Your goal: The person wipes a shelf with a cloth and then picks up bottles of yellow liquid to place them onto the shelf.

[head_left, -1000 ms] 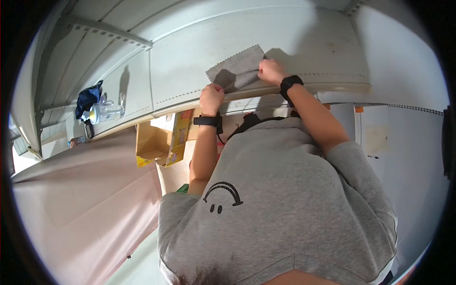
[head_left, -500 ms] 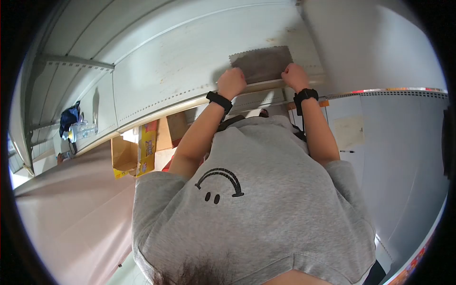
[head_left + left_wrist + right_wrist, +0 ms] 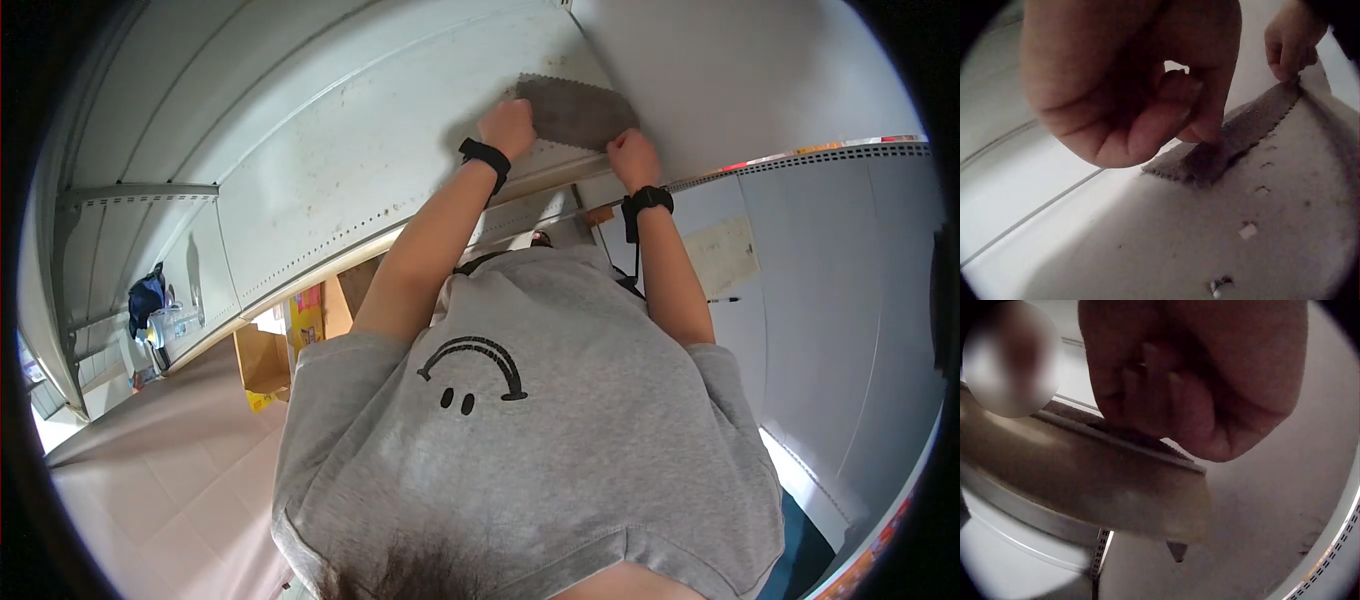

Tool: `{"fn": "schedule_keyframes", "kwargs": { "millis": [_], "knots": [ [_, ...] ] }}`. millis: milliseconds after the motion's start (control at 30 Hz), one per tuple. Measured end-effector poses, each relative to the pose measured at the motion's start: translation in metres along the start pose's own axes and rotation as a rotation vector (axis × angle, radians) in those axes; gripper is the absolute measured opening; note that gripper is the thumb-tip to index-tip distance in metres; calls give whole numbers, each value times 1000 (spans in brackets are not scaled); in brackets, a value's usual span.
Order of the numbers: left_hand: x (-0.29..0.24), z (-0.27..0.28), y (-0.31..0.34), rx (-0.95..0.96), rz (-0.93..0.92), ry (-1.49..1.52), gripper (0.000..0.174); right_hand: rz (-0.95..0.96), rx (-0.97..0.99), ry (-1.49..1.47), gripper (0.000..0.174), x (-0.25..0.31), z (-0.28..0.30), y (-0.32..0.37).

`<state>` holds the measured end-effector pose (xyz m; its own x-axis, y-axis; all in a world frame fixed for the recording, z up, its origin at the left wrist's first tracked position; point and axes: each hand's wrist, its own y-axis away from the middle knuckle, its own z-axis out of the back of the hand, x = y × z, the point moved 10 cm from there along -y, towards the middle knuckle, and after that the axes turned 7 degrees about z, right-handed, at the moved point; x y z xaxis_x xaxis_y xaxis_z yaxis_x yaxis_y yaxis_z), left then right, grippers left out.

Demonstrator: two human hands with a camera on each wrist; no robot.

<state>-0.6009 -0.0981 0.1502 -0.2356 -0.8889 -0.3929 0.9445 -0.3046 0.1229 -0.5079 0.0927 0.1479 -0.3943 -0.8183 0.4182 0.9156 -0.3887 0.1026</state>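
A thin grey cloth [image 3: 575, 112] with zigzag-cut edges lies stretched over the white metal shelf [image 3: 340, 160], near the shelf's right end. My left hand [image 3: 508, 130] pinches its left side between thumb and curled fingers. At the opposite near corner, my right hand [image 3: 633, 160] pinches the cloth with its knuckles up. In the left wrist view the cloth [image 3: 1257, 125] runs between both hands, beside a row of small slots in the shelf. Seen from the right wrist, the right hand [image 3: 1191, 394] is just above the shelf's front lip [image 3: 1085, 469] and hides most of the cloth.
A white side panel [image 3: 740, 70] closes the shelf's right end. Far left on the shelf stand a clear plastic bottle [image 3: 175, 322] and a dark blue cloth item [image 3: 146, 302]. Below the shelf edge is an open yellow cardboard box [image 3: 265, 365]. A metal bracket [image 3: 140, 192] runs at the left.
Both hands have moved right along the shelf with the cloth, from its middle to near the right side panel. The head view has shifted as well.
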Motion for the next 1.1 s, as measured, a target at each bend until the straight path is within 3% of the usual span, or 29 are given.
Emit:
{"fn": "schedule_keyframes", "kwargs": {
  "millis": [100, 333, 600, 833, 900, 1100],
  "knots": [
    [8, 0, 3, 36, 55, 15, 12, 18, -22, -8, 21, 7, 0, 2],
    [60, 28, 34, -73, 155, 89, 10, 132, 53, 44, 22, 57, -25, 11],
    [161, 59, 87, -119, 335, 69, 14, 323, 269, 97, 24, 151, -85, 33],
    [261, 88, 155, -183, 508, 109, 12, 468, 290, 86, 24, 242, -140, 65],
    [289, 92, 177, -174, 550, 106, 12, 630, 309, 117, 23, 278, -156, 83],
    [363, 115, 240, -222, 650, 183, 11, 685, 468, 169, 21, 355, -191, 134]
  ]
}}
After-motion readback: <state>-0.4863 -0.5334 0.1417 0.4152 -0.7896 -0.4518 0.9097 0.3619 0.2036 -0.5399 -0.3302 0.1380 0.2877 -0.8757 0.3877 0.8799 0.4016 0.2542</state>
